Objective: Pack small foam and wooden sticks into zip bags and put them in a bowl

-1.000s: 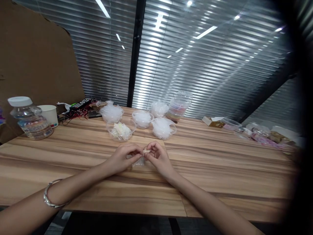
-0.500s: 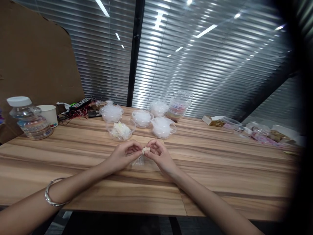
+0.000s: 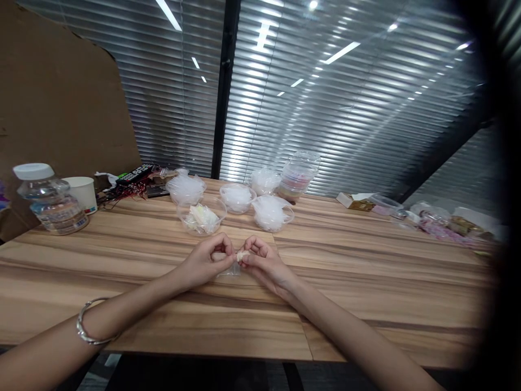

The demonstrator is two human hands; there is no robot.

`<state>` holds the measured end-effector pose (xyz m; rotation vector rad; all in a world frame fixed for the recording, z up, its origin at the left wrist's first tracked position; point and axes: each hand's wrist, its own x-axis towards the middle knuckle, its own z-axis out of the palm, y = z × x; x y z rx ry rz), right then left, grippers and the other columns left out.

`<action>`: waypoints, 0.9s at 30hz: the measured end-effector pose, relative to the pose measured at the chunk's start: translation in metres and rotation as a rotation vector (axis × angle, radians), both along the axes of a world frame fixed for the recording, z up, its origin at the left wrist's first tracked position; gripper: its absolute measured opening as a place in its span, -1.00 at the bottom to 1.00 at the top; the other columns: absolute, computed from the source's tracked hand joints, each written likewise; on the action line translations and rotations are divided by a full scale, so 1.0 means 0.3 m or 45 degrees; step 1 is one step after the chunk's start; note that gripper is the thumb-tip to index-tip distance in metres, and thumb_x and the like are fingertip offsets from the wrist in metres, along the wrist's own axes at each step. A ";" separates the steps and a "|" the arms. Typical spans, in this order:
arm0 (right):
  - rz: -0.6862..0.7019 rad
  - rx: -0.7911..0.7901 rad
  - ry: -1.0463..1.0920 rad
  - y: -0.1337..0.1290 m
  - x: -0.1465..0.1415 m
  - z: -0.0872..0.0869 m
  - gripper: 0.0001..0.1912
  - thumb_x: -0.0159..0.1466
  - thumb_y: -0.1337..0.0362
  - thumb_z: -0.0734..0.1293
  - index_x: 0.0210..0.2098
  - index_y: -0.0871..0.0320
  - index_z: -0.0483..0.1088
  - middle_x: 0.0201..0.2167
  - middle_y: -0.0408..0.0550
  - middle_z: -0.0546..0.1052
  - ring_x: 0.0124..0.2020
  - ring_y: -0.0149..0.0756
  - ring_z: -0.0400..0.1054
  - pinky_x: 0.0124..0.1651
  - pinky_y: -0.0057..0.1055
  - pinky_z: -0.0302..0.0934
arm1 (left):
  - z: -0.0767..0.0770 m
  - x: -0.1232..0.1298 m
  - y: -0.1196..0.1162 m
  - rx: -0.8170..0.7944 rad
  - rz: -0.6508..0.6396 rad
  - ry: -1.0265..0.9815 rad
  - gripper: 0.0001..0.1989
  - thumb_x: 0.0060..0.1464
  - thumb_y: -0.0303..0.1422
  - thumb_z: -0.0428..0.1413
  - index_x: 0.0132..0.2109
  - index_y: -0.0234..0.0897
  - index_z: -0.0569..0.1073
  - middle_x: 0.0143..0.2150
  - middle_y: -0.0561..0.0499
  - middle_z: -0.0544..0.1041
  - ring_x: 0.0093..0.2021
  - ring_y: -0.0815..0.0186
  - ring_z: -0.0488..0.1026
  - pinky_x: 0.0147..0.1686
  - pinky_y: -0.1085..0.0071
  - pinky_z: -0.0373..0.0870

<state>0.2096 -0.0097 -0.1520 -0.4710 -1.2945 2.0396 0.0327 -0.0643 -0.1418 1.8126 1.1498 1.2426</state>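
My left hand (image 3: 210,262) and my right hand (image 3: 266,264) meet above the table, near its middle. Both pinch a small cream-coloured piece (image 3: 241,255) between thumb and fingers; its exact shape is too small to tell. Just beneath the fingertips lies a small clear plastic bag (image 3: 232,269) on the wood. Beyond my hands, a clear bowl (image 3: 223,216) contains cream and whitish pieces (image 3: 201,218). To its right, another clear bowl (image 3: 290,217) is filled with white translucent material (image 3: 269,212). A silver bangle circles my left forearm.
More bowls of white material (image 3: 186,187) stand behind, beside a clear tub (image 3: 299,176). At left are a capped bottle (image 3: 57,209), a paper cup (image 3: 83,194) and wires with a remote (image 3: 137,174). An open box (image 3: 355,201) and plastic-wrapped items (image 3: 443,228) are at right.
My hands still pinch the cream piece, which has shifted slightly down. The fingers of my right hand have turned a little, and my left fingertips have drawn slightly left.
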 end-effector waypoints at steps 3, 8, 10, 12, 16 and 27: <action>-0.015 0.013 0.018 -0.008 -0.005 -0.002 -0.73 0.07 0.43 0.42 -0.38 0.17 0.21 -0.46 -0.20 0.38 -0.41 -0.49 0.28 -0.31 -0.53 0.15 | 0.008 -0.004 -0.004 0.016 0.035 0.070 -0.82 0.09 -0.32 0.08 -0.40 -0.32 0.28 -0.40 0.06 0.35 -0.38 0.43 0.30 -0.35 0.52 0.26; -0.061 0.081 0.059 -0.016 -0.020 -0.005 -0.72 0.08 0.43 0.40 -0.41 0.17 0.17 -0.52 -0.23 0.35 -0.49 -0.51 0.22 -0.39 -0.55 0.10 | 0.001 -0.004 -0.004 0.035 0.039 0.106 -0.80 0.09 -0.30 0.08 -0.41 -0.31 0.27 -0.41 0.06 0.37 -0.39 0.42 0.31 -0.36 0.52 0.24; -0.072 0.093 0.053 -0.016 -0.023 -0.003 -0.72 0.07 0.44 0.40 -0.42 0.17 0.17 -0.53 -0.22 0.35 -0.49 -0.50 0.23 -0.39 -0.55 0.09 | -0.003 -0.002 -0.003 0.041 0.047 0.134 -0.80 0.09 -0.31 0.08 -0.40 -0.31 0.27 -0.41 0.05 0.37 -0.39 0.41 0.30 -0.37 0.51 0.24; -0.089 0.124 0.049 -0.014 -0.023 -0.002 -0.73 0.06 0.46 0.39 -0.43 0.17 0.17 -0.54 -0.23 0.34 -0.48 -0.49 0.23 -0.39 -0.54 0.08 | -0.007 0.000 -0.002 0.055 0.049 0.154 -0.81 0.10 -0.31 0.07 -0.39 -0.31 0.26 -0.42 0.05 0.36 -0.39 0.41 0.30 -0.36 0.50 0.24; -0.070 0.198 0.071 -0.004 -0.009 0.002 -0.72 0.07 0.43 0.41 -0.42 0.17 0.17 -0.55 -0.24 0.31 -0.48 -0.50 0.19 -0.38 -0.54 0.06 | -0.009 0.009 0.001 0.066 0.028 0.144 -0.82 0.11 -0.33 0.07 -0.40 -0.31 0.26 -0.43 0.06 0.32 -0.41 0.42 0.29 -0.39 0.50 0.23; -0.067 0.289 0.063 -0.001 -0.001 -0.004 -0.78 0.09 0.28 0.42 -0.34 0.20 0.31 -0.46 -0.17 0.41 -0.38 -0.45 0.30 -0.26 -0.49 0.16 | 0.011 0.008 0.018 -0.029 0.038 -0.037 -0.84 0.04 -0.38 0.14 -0.35 -0.30 0.29 -0.39 0.08 0.34 -0.36 0.43 0.35 -0.33 0.53 0.29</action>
